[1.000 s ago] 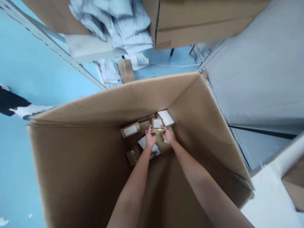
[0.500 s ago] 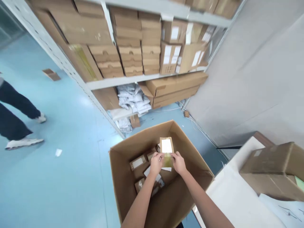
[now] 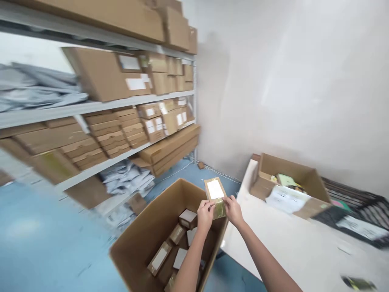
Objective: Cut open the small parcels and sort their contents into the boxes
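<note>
Both hands hold a small brown parcel [image 3: 215, 192] with a white label, raised above the right rim of a big open cardboard box [image 3: 142, 239]. My left hand [image 3: 205, 214] grips its lower left edge and my right hand [image 3: 232, 210] grips its lower right edge, fingers closed on it. Down inside the big box lie several more small labelled parcels [image 3: 187, 218].
A white table [image 3: 304, 247] stands to the right with an open cardboard box [image 3: 288, 184] of items and dark objects behind it. Metal shelving [image 3: 91, 107] on the left carries stacked cartons and grey mailer bags [image 3: 121, 178]. The floor is blue; a white wall is ahead.
Both hands lifted the small parcel from the bottom of the big box to above its rim. The view rose and swung right toward the table; the walking person's legs left the view.
</note>
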Action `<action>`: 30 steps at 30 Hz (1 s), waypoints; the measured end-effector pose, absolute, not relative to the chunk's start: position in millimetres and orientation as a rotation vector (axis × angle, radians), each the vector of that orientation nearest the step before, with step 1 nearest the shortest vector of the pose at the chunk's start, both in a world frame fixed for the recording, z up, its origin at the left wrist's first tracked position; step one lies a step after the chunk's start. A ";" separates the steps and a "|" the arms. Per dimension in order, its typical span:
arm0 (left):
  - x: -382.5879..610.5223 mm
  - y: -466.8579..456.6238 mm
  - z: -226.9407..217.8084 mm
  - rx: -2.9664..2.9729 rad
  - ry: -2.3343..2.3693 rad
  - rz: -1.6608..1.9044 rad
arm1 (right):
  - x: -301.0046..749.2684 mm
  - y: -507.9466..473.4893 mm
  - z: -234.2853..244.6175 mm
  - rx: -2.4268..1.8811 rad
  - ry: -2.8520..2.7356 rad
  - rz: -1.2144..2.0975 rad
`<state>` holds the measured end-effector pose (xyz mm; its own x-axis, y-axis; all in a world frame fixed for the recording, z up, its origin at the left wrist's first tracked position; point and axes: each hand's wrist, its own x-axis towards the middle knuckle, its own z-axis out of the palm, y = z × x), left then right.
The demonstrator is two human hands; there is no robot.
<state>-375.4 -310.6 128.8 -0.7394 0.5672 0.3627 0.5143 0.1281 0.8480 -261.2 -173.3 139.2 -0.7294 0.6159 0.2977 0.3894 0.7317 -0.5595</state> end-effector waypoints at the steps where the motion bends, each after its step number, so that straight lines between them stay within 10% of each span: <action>1: -363.2 -296.2 135.6 1.170 2.291 1.690 | -242.3 -164.1 145.1 -0.822 -2.423 0.663; 10: -168.8 -135.0 140.1 1.561 1.917 1.387 | -1.2 -74.2 134.8 -1.269 -1.994 0.685; 20: 52.9 -86.5 19.8 1.574 1.736 0.706 | 210.1 -55.1 -3.1 -1.648 -1.923 1.016; 30: 47.6 -85.3 -3.3 1.525 1.745 0.312 | 233.1 -43.4 -33.7 -1.714 -2.232 1.232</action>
